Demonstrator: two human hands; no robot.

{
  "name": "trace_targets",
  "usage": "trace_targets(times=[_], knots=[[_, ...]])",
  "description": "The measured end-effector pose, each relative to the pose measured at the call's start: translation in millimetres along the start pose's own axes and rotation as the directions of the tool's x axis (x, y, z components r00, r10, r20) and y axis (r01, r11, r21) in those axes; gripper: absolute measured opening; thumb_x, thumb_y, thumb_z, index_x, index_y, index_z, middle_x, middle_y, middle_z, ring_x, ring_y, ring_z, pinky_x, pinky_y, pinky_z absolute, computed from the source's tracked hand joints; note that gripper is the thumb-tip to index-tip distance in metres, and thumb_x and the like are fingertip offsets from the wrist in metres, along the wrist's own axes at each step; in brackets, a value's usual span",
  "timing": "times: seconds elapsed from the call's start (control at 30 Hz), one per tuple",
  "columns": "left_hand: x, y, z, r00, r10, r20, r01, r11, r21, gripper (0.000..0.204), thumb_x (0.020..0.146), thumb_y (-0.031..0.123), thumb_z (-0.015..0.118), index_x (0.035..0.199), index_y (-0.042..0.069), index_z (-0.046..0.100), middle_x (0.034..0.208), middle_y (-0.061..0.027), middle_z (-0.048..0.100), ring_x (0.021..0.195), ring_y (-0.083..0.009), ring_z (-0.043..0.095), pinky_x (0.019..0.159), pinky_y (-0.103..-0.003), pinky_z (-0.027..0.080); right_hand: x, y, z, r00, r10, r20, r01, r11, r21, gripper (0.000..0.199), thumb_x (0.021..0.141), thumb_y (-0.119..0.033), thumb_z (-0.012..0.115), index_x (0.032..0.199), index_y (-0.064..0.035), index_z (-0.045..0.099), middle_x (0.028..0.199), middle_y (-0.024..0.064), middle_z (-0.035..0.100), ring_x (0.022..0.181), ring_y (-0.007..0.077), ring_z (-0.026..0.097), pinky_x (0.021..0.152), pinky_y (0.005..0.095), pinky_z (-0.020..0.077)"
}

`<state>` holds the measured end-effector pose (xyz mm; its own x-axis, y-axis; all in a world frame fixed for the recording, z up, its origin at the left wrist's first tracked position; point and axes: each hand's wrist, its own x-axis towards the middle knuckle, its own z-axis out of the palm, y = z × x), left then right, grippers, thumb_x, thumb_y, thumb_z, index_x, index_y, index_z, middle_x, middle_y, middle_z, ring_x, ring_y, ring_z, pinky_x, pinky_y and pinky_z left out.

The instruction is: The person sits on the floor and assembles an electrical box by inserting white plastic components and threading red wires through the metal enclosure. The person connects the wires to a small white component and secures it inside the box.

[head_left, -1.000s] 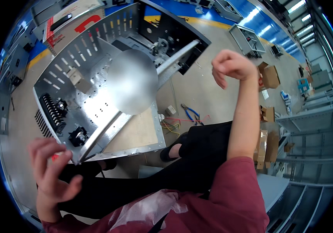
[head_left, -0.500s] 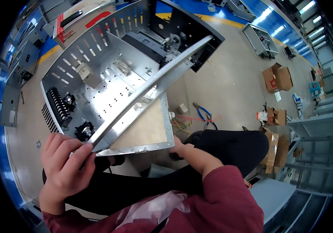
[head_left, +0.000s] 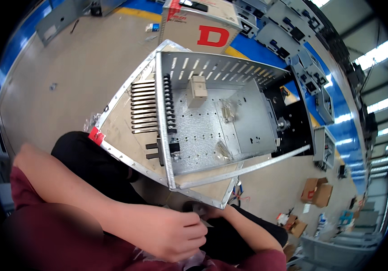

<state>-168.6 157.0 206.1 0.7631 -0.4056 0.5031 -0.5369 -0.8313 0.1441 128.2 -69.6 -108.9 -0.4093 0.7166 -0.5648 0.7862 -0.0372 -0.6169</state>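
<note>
Left hand (head_left: pixel 169 232) curled shut; right hand (head_left: pixel 209 212) hidden — below metal chassis (head_left: pixel 212 131).

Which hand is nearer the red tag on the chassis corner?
Left. The left hand lies below and to the right of the red tag; the right hand is farther right, mostly hidden behind it.

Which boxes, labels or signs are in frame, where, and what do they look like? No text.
Large cardboard box: top centre, behind the metal enclosure; tan, big red marking.
Red tag: enclosure's near-left corner; small, rectangular.
Open cartons: floor, lower right; brown, flaps up.
Smaller cartons: floor, further down right; brown.
No screens seen.
</note>
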Motion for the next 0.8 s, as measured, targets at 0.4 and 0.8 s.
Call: trace_targets(times=[0.4,0.8], knots=[[5,-21,-28,0.929,-0.299,-0.218,0.322,0.944,0.077,0.040,0.078,0.033,0.079,0.069,0.017,0.043,0.070,0.0024,0.038,0.061,-0.0172,0.041,0.057,-0.033,0.031,-168,-255,-264,0.562,0.049,-0.826,-0.097,0.995,-0.006,0.070,0.060,-0.017,0.094,0.120,-0.0058,0.059,0.111,0.0160,0.066,0.102,0.0370,0.069,0.087,0.0438,0.0554],[13,-59,-66,0.614,-0.714,-0.337,0.718,0.682,-0.135,0.087,0.076,0.023,0.088,0.151,0.005,0.050,0.135,-0.0165,0.056,0.123,-0.0346,0.048,0.107,-0.046,0.041,-97,-306,-359,0.587,-0.470,-0.660,0.210,0.875,-0.436,0.067,0.065,-0.015,0.092,0.124,-0.0051,0.060,0.105,0.0129,0.060,0.096,0.0350,0.065,0.081,0.0412,0.0541]])
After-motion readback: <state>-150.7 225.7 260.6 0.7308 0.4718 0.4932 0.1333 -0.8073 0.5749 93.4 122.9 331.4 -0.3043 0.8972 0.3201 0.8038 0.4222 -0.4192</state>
